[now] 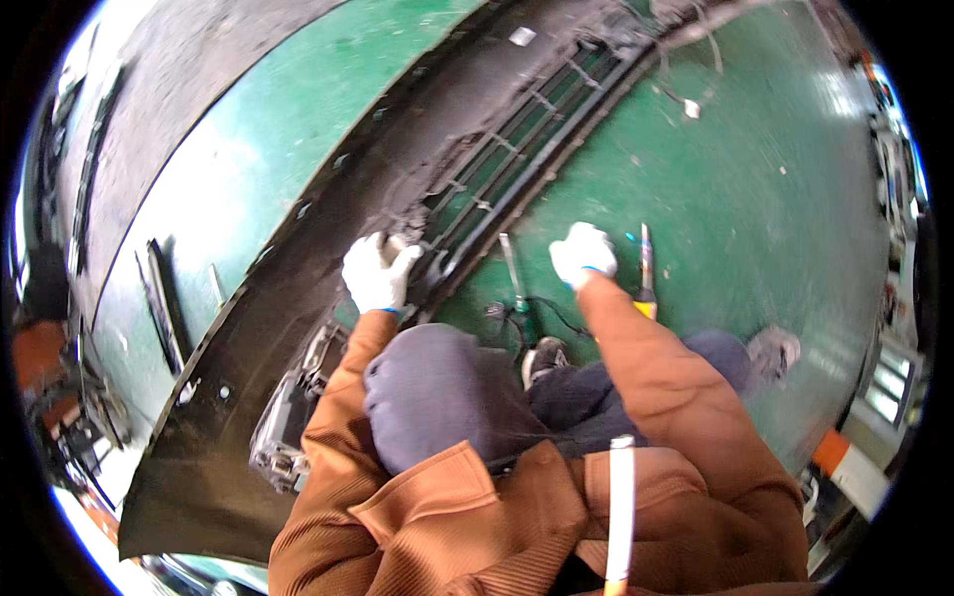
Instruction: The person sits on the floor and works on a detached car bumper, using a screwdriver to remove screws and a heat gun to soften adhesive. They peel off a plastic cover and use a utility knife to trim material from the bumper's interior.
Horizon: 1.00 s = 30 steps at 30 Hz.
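Note:
A long black car bumper (298,288) with a slatted grille (517,149) lies inside-up on the green floor (735,199). My left hand (376,272), in a white glove, grips a part at the grille's near end. My right hand (583,252), also gloved, hovers over the floor with its fingers curled, beside a yellow-handled screwdriver (646,273). A second tool with a green handle (515,283) lies between my hands. Whether the right hand holds anything is hidden.
My knees in dark trousers (437,387) and shoes (775,350) fill the foreground. A headlamp-like part (288,417) sits under the bumper's near edge. Black trim strips (164,308) lie at the left. Loose wires and a small white piece (692,107) lie far right.

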Motion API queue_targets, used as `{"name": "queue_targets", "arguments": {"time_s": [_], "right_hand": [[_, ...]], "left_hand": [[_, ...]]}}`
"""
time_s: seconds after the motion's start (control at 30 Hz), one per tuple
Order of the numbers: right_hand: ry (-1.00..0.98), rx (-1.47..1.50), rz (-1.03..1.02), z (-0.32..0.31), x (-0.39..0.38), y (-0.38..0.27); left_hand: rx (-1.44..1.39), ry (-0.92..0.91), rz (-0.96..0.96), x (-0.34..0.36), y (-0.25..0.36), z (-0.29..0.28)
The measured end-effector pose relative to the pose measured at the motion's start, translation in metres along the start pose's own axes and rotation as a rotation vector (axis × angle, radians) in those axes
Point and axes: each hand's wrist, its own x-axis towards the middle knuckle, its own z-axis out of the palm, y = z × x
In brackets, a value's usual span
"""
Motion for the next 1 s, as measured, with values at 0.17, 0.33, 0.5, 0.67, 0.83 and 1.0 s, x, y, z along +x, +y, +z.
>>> {"name": "queue_targets", "arguments": {"time_s": [0.17,0.33,0.5,0.67,0.83,1.0], "right_hand": [[-0.03,-0.013,0.337,0.072,0.022,0.094],[0.006,0.062,0.048,0.068,0.018,0.084],[-0.218,0.318,-0.414,-0.038,-0.027,-0.048],[-0.222,-0.064,-0.976,-0.047,-0.053,-0.132],[-0.183,-0.457,-1.009,-0.06,-0.064,-0.194],[-0.089,-0.547,-1.016,-0.068,-0.067,-0.214]], "left_hand": [[-0.04,0.052,-0.071,-0.007,-0.001,0.002],[-0.109,0.07,-0.103,-0.006,-0.001,-0.01],[-0.152,0.056,-0.122,-0.005,-0.002,-0.006],[-0.164,0.042,-0.138,-0.008,-0.005,-0.003],[-0.138,0.033,-0.158,-0.014,-0.013,0.001],[-0.151,0.002,-0.175,-0.015,-0.015,0.001]]}}
